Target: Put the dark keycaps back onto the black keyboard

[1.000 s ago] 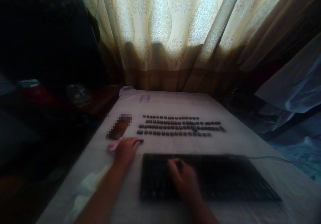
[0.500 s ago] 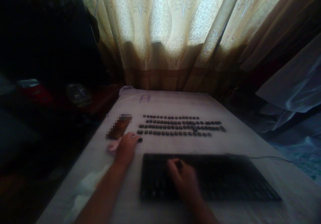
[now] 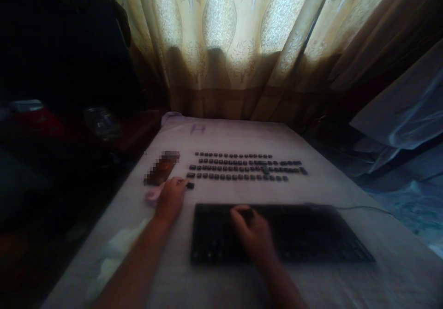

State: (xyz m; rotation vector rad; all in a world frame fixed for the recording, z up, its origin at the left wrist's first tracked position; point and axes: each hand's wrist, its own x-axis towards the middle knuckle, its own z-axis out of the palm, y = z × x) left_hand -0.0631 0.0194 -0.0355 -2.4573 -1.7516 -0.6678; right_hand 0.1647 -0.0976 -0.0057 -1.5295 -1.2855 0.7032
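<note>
A black keyboard (image 3: 311, 235) lies on a pale cloth-covered table (image 3: 346, 189) in front of me. Beyond it, several loose black keycaps (image 3: 242, 166) are laid out in rows on the cloth. My left hand (image 3: 170, 197) rests left of the keyboard, fingers curled, its fingertips touching one loose keycap (image 3: 190, 185) at the near left end of the rows. A pink object (image 3: 151, 195) shows under that hand. My right hand (image 3: 252, 229) lies on the keyboard's left half with fingers bent around its top edge; whether they hold anything is unclear.
A blurred brown object (image 3: 162, 168) lies left of the keycap rows. White crumpled material (image 3: 114, 253) sits by my left forearm. A cable (image 3: 363, 208) leaves the keyboard's right end. Patterned curtains (image 3: 235, 46) hang behind; dark clutter lies left, a pale sheet (image 3: 408, 110) right.
My left hand has slid forward, pushing the single keycap closer to the near row. The camera has tipped slightly. My right hand stays on the keyboard.
</note>
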